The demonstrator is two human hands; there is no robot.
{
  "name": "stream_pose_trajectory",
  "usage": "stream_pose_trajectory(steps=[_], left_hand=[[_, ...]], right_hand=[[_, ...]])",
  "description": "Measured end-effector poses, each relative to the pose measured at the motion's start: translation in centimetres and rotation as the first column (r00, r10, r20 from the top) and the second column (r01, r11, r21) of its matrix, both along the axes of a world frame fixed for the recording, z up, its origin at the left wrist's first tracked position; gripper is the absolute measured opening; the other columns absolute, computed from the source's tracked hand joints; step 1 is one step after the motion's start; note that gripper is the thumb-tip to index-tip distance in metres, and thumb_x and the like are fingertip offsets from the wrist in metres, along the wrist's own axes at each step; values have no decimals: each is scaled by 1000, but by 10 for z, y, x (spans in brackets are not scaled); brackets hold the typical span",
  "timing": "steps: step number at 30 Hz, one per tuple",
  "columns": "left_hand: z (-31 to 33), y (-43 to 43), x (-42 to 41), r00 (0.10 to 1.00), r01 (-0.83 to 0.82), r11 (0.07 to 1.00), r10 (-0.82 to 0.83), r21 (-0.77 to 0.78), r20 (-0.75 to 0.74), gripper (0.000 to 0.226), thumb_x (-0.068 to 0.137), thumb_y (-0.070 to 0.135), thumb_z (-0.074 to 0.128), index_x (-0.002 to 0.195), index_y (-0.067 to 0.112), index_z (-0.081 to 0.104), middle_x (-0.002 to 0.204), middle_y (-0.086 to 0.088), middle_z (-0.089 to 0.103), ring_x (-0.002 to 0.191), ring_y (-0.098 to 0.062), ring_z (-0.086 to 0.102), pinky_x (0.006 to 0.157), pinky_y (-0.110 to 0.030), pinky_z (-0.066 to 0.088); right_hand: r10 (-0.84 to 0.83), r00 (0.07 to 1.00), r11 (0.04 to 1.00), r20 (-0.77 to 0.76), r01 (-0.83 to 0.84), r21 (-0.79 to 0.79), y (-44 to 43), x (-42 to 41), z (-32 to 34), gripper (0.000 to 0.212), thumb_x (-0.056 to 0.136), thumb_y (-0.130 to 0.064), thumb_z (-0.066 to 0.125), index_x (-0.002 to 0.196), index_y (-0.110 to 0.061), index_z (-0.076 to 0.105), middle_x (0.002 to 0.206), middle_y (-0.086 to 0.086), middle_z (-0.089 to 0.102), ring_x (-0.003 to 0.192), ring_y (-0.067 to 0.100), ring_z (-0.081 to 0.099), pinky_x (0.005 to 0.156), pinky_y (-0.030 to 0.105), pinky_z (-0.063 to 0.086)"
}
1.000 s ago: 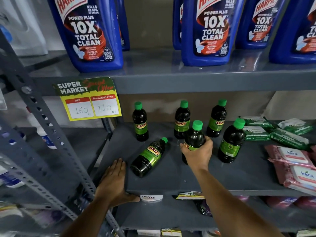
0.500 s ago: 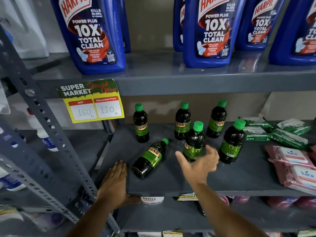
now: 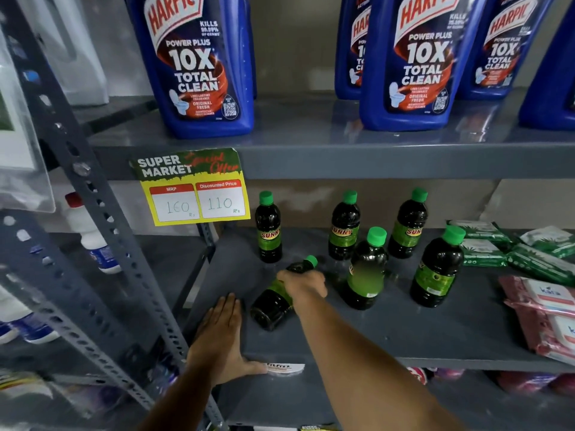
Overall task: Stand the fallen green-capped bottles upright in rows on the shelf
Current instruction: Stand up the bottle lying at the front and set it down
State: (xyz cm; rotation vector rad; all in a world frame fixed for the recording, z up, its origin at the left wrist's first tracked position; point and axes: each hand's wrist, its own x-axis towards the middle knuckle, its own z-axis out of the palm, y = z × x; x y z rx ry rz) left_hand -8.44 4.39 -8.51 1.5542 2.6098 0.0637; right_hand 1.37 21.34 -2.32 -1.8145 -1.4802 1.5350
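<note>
Right hand (image 3: 303, 286) is wrapped around the neck end of the fallen bottle (image 3: 273, 301), which lies on its side near the front left corner of the shelf (image 3: 404, 334), its green cap pointing toward the back and its base toward the front edge. Left hand (image 3: 221, 334) lies open and flat, palm down, on the front left corner of the shelf, the thumb hooked over the front edge, just beside the fallen bottle's base. Five green-capped bottles stand upright: the back left bottle (image 3: 268, 228), the back middle bottle (image 3: 343, 227) and the back right bottle (image 3: 408, 223) line up along the back of the shelf, while the front middle bottle (image 3: 367, 270) and the front right bottle (image 3: 437, 269) stand nearer the front. Green packets (image 3: 510, 247) and pink wipe packs (image 3: 547, 309) occupy the right end of the shelf. Blue cleaner bottles (image 3: 199, 66) stand on the upper shelf (image 3: 311, 147), and a yellow price tag (image 3: 193, 188) hangs from its front edge
</note>
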Motion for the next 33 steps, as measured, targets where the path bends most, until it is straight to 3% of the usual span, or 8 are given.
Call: stream_pose_trajectory(steps=[3, 7, 10, 13, 20, 26, 29, 33], left_hand=[[-1, 1, 1, 1000, -1, 1000, 1, -4, -6, 162, 36, 108, 38, 153, 8, -12, 164, -8, -16, 150, -22, -13, 123, -40, -3], [-2, 1, 1, 1000, -8, 1000, 7, -13, -7, 164, 32, 110, 34, 152, 10, -16, 164, -7, -18, 149, -22, -14, 122, -40, -4], [-4, 0, 1, 1000, -10, 1000, 10, 1, -8, 166, 29, 111, 28, 152, 9, -18, 163, -8, -20, 149, -22, -15, 119, -38, -8], [-4, -2, 2, 1000, 2, 1000, -2, 18, -2, 163, 34, 110, 31, 152, 9, -17, 164, -8, -18, 150, -23, -13, 118, -37, -9], [-1, -4, 4, 1000, 14, 1000, -14, 18, -11, 157, 44, 105, 43, 151, 10, -20, 163, -9, -18, 150, -23, -13, 117, -37, -11], [0, -4, 2, 1000, 18, 999, -17, 27, -22, 159, 38, 109, 31, 151, 9, -19, 163, -9, -18, 150, -24, -13, 117, -38, -11], [-2, -3, 2, 1000, 19, 997, -19, 75, -6, 160, 37, 110, 30, 153, 9, -12, 164, -9, -13, 150, -24, -10, 118, -38, -9], [-1, -3, 2, 1000, 19, 994, -22, 111, 22, 153, 43, 103, 43, 155, 11, -6, 165, -7, -7, 151, -22, -8, 120, -38, -4]], right_hand=[[-32, 999, 998, 34, 30, 53, 5, 1, 7, 83, 48, -49, 76, 120, -14, 53, 122, 16, 52, 103, 35, 56, 95, 44, 48], [-88, 995, 958, -54, 99, 268, 3, 1, 22, 91, 57, -32, 87, 132, -13, 39, 134, 18, 34, 114, 40, 51, 95, 45, 48], [-20, 974, 771, -226, 159, 617, -5, 1, 21, 87, 58, -14, 89, 130, -7, 40, 132, 20, 32, 113, 42, 46, 100, 46, 45], [56, 970, 637, -237, 148, 756, -15, 6, 9, 80, 60, -5, 87, 127, -1, 43, 127, 21, 33, 116, 41, 41, 103, 50, 41], [75, 971, 611, -225, 134, 780, -13, 16, -4, 84, 63, -7, 87, 134, -3, 42, 126, 19, 34, 116, 37, 43, 103, 43, 40], [95, 967, 643, -236, 121, 756, -13, 17, -6, 90, 64, -14, 88, 138, -8, 38, 129, 16, 32, 117, 35, 43, 105, 47, 41], [78, 990, 651, -115, 37, 758, -14, 24, -16, 110, 54, -37, 93, 141, -5, 33, 132, 21, 36, 121, 37, 36, 106, 48, 34], [76, 995, 633, 66, -100, 768, -15, 42, -32, 118, 45, -53, 92, 137, -6, 34, 124, 17, 43, 115, 36, 44, 99, 48, 40]])
